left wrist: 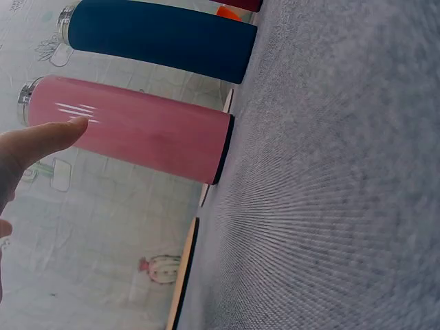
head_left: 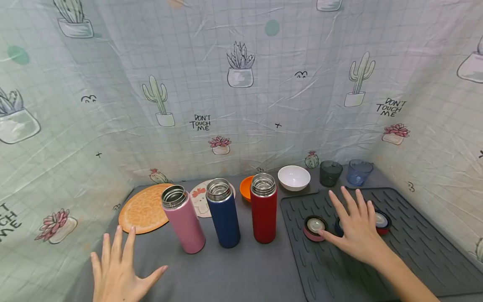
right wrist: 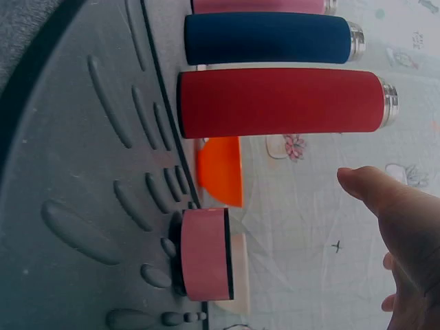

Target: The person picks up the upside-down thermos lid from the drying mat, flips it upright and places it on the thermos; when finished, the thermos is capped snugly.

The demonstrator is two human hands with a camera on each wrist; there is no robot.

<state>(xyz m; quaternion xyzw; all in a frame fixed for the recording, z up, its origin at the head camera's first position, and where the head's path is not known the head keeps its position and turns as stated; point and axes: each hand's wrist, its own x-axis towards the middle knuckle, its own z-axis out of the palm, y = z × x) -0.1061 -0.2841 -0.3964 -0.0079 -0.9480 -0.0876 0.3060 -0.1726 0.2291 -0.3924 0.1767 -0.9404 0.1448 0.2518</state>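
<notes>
Pink, blue and red flasks stand uncapped in a row on the grey surface, their lids lying on the ribbed mat at three o'clock. The right hand hovers flat over the blue lid, grip wide, holding nothing, with the pink lid just beside its thumb at nine o'clock. Best to lower straight and pinch one lid squarely. The left hand is spread wide near the pink flask.
</notes>
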